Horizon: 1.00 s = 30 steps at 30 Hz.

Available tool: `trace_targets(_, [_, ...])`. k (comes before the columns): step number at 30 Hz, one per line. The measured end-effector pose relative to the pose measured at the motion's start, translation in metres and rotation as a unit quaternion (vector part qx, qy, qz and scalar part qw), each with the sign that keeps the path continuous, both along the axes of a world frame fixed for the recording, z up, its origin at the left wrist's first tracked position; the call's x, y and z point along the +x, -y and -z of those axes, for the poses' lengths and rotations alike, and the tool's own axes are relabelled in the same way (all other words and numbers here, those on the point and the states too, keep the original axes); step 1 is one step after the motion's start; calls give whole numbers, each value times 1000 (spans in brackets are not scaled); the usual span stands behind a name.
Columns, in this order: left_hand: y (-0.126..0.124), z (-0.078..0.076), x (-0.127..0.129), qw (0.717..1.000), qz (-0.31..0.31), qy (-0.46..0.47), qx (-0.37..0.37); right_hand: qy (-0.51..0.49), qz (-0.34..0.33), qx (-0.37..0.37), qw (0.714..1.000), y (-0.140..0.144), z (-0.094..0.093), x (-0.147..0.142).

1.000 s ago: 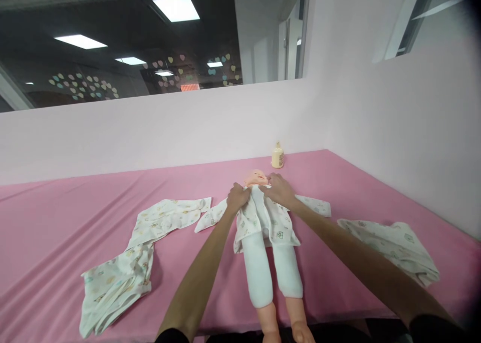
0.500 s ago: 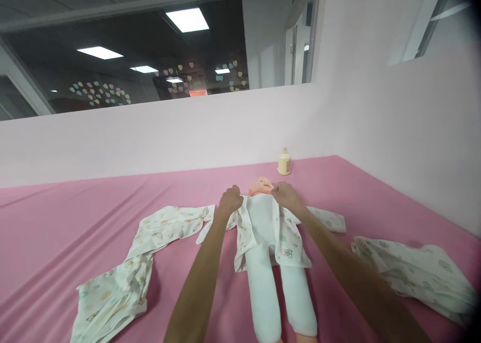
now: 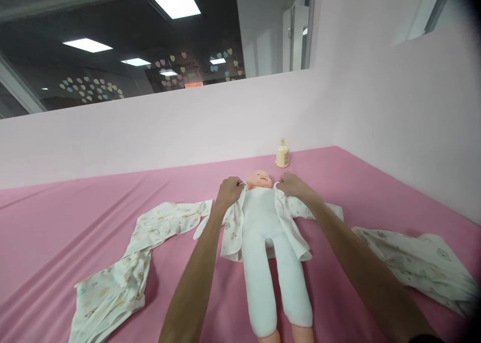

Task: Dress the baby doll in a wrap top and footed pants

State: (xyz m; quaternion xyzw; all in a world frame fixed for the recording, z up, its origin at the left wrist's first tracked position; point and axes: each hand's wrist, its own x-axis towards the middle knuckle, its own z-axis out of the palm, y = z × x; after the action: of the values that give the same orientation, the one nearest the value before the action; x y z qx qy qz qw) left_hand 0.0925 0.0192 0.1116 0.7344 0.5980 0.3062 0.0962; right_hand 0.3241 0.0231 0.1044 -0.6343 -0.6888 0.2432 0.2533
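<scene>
A baby doll (image 3: 263, 223) with a white cloth body lies on its back on the pink table (image 3: 75, 223), head away from me. A white printed baby shirt (image 3: 233, 228) is spread open under it. My left hand (image 3: 228, 192) grips the shirt's left collar edge beside the doll's shoulder. On the other side of the neck, my right hand (image 3: 291, 185) grips the right collar edge. Both front panels are pulled apart, baring the doll's chest.
A cream bottle (image 3: 282, 154) stands at the back by the pale wall. Printed baby trousers (image 3: 128, 263) lie at the left, another printed garment (image 3: 417, 263) at the right. The wall corner closes the table's right side.
My hands have drawn the shirt's two front panels apart, from closed over the chest to open at both sides. The view has shifted slightly.
</scene>
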Motion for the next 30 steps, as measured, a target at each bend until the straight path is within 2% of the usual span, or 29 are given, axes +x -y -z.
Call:
trace_targets(4, [2, 9, 5, 999, 40, 20, 14, -7, 2, 21, 1000, 1, 0, -7])
trace_targets(9, [3, 31, 6, 997, 29, 37, 64, -12, -9, 31, 999, 6, 0, -18])
trace_targets(13, [0, 43, 6, 996, 47, 45, 62, -7, -12, 39, 999, 6, 3, -19])
trace_targets(20, [-3, 47, 12, 994, 76, 58, 53, 0, -16, 39, 999, 3, 7, -16])
trace_targets(25, [-2, 48, 14, 992, 66, 95, 44, -6, -16, 38, 999, 3, 7, -17])
trace_targets(30, [-2, 47, 12, 994, 71, 79, 31, -16, -20, 41, 999, 3, 7, -16])
